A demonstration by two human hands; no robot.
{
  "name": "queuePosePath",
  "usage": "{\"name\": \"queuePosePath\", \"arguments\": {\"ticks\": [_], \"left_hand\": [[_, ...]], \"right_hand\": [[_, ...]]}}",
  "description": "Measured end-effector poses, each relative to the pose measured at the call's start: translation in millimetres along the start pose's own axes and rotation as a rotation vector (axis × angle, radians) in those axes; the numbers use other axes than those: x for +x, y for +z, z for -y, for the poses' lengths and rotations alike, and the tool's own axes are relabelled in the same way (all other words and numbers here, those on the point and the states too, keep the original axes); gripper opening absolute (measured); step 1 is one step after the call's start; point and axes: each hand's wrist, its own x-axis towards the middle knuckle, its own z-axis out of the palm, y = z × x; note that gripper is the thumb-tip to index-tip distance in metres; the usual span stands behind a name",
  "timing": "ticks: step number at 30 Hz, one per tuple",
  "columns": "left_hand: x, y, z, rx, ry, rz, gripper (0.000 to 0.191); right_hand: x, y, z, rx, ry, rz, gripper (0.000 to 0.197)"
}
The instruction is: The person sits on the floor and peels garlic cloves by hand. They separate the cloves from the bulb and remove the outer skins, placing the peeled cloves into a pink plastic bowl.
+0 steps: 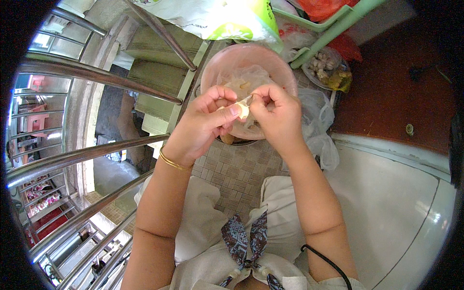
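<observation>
Both hands are raised over a round pink plastic basin. My left hand holds a small pale peeled piece, perhaps a garlic clove, between thumb and fingers. The fingertips of my right hand pinch a thin whitish skin at the top of that piece. Inside the basin lies a crumpled clear plastic bag with a few pale bits on it. Part of the basin is hidden behind my hands.
Metal railings run along the left. A white and green bag lies beyond the basin. Clear plastic bags and a bowl of garlic bulbs are to its right, by a green plastic rack. White tile borders the right.
</observation>
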Motion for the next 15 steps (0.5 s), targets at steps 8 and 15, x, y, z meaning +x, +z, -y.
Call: {"name": "queuePosePath", "arguments": {"ticks": [8,15], "left_hand": [[2,-1,3,-0.347,0.013,0.290,0.024],[4,1,4,-0.444,0.022,0.110,0.028]], "right_hand": [[2,1,-11,-0.054,0.061,-0.053,0.006],[4,-1,-2,-0.033,0.152,-0.031,0.008]]}}
